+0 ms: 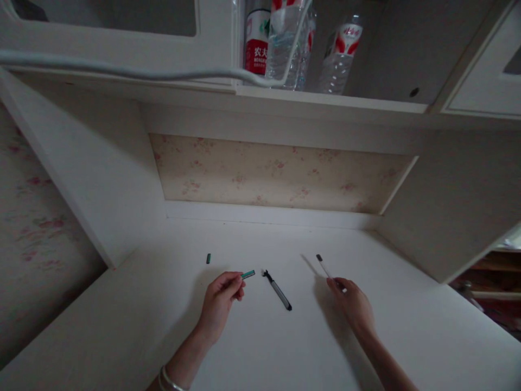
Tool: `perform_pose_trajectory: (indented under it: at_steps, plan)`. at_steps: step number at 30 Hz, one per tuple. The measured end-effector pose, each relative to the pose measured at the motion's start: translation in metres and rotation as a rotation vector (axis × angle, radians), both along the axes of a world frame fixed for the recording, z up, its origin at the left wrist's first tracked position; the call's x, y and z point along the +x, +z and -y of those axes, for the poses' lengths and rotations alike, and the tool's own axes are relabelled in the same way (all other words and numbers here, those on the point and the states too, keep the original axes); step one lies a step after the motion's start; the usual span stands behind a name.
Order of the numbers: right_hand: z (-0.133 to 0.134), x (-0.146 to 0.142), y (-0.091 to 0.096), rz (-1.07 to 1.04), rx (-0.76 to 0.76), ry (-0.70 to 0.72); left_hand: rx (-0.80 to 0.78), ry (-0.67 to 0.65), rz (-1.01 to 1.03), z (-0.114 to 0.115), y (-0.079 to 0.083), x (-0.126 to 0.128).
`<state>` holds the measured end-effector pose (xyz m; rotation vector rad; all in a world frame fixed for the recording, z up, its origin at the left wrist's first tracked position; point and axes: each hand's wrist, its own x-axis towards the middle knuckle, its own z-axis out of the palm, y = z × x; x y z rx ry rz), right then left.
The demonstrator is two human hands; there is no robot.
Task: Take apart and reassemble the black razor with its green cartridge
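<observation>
My left hand (pixel 223 297) pinches a short, flat green stick (pixel 248 274) between thumb and fingers, its end pointing right. Raised a little over the right side of the white desktop, my right hand (pixel 353 305) grips a slim whitish stick with a dark cap-like end (pixel 319 258); most of its lower part is hidden by the fingers. Between the hands lies a grey and black pen-like tool (pixel 278 291), slanting, with a narrow black neck and small pale bit at its upper end. A small dark green piece (pixel 209 258) rests on the desk beyond my left hand.
The white desk (pixel 252 347) is walled by side panels. Overhead, a shelf (pixel 334 101) holds plastic bottles (pixel 344 51) and a red and white can (pixel 258 41). A pale cable (pixel 134 73) hangs along the cabinet's front edge. Floral wallpaper (pixel 280 171) covers the back.
</observation>
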<state>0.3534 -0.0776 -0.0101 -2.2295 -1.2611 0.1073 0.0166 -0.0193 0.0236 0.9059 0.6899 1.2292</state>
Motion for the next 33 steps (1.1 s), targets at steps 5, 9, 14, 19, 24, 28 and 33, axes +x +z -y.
perform_pose_trajectory:
  at_steps: [5, 9, 14, 19, 24, 28, 33]
  plan:
    - [0.000, 0.019, -0.007, 0.136, -0.181, -0.082, 0.005, -0.010, -0.019, -0.001, 0.000, 0.000]
    - [-0.002, 0.021, -0.007, 0.179, -0.185, -0.051, 0.006, -0.016, -0.033, -0.002, -0.001, 0.000]
    - [-0.002, 0.030, -0.006, 0.147, -0.238, -0.035, -0.002, -0.026, -0.039, 0.000, -0.001, 0.000]
    - [0.000, 0.042, -0.008, 0.121, -0.223, -0.053, -0.003, -0.041, -0.057, 0.000, -0.001, 0.001]
    - [0.002, 0.038, -0.007, 0.139, -0.064, -0.024, -0.006, -0.053, -0.078, 0.000, 0.001, 0.002]
    - [0.006, -0.008, 0.015, 0.124, 0.160, 0.188, -0.014, -0.084, -0.128, 0.002, -0.001, 0.004]
    - [0.016, -0.095, 0.055, 0.142, 0.268, 0.658, 0.009, -0.166, -0.213, 0.004, -0.005, 0.007]
